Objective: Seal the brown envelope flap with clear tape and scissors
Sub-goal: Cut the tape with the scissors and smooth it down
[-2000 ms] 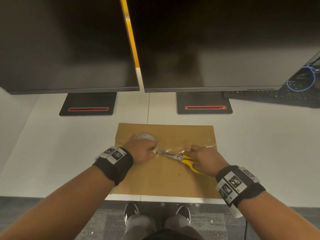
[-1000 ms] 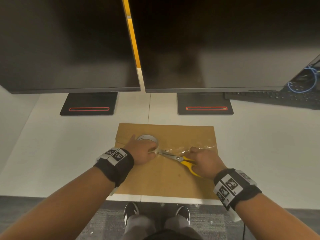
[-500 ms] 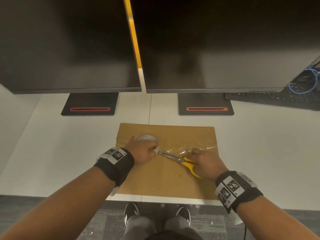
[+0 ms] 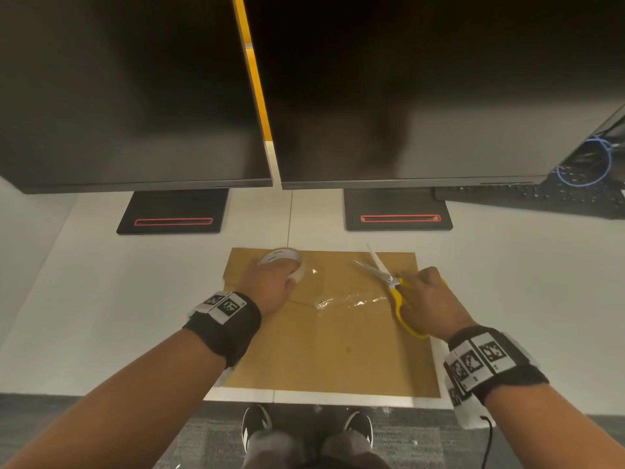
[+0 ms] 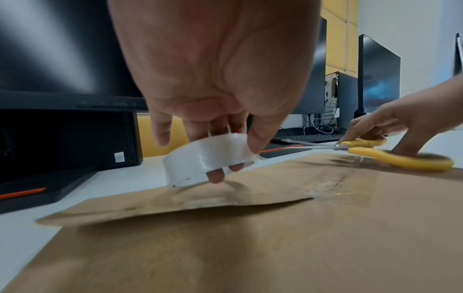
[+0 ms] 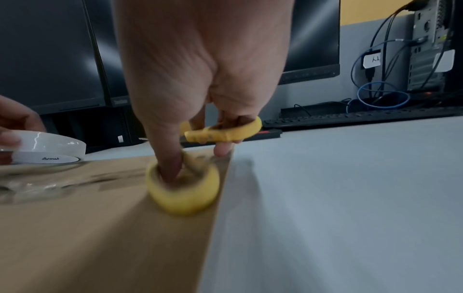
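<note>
Your left hand [image 4: 270, 286] curls its fingers around the tape roll [image 4: 282, 262] above the envelope [image 4: 324, 350] on the tabletop [image 4: 101, 299]; your right hand [image 4: 429, 306] grips open scissors [image 4: 389, 282]. The cut strip [image 4: 351, 301] looks thin and clingy; press it flat from its middle

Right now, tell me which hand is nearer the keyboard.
Right. The right hand holds the scissors over the envelope's right edge, toward the keyboard; the left hand grips the tape roll farther left.

Tape roll [image 4: 282, 264] and open scissors [image 4: 389, 282] now apart, strip [image 4: 351, 301] severed
</note>
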Available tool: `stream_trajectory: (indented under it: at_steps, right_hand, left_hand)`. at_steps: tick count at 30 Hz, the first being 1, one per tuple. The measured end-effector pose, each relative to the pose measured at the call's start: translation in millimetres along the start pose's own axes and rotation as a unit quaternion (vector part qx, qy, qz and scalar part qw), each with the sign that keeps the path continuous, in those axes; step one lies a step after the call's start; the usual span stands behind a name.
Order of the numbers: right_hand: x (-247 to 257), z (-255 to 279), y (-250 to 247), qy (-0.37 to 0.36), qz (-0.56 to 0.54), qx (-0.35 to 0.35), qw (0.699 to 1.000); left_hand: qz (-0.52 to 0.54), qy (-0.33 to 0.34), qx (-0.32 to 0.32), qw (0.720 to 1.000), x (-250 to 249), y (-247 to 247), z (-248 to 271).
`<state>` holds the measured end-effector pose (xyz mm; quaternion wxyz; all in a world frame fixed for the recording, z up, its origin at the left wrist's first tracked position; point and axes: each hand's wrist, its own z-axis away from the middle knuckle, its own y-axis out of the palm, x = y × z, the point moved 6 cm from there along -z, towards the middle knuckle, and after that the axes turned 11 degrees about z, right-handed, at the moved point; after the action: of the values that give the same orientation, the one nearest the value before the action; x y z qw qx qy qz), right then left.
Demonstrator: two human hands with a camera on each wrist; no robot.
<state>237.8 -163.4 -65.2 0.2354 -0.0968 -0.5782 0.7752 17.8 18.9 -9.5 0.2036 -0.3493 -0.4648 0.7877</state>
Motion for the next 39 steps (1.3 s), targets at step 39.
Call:
stream_trajectory:
  at_steps: [39]
  right_hand:
    - [105,21,31,-0.222,0.097,0.161,0.957]
  left_hand:
    - [-0.224,0.09,0.268,0.933,-28,72,40]
